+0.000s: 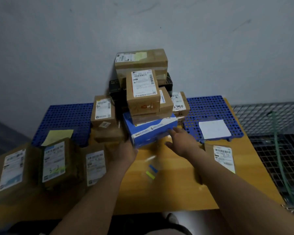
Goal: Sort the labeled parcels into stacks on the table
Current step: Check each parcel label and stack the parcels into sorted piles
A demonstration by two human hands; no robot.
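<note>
Fingers of the left hand [126,153] are hidden under the near left corner of the blue box [149,131], so I cannot tell how tight they hold. The right hand [182,141] is open with straight fingers, its tips just beside the box's near right corner. The blue box sits at the front of a pile on the table [176,192], with brown parcels [143,92] on top. Three labeled parcels [56,161] stand in a row on the left. One parcel [222,156] lies on the right, near a blue mat [210,109] with white paper [214,128] on it.
</note>
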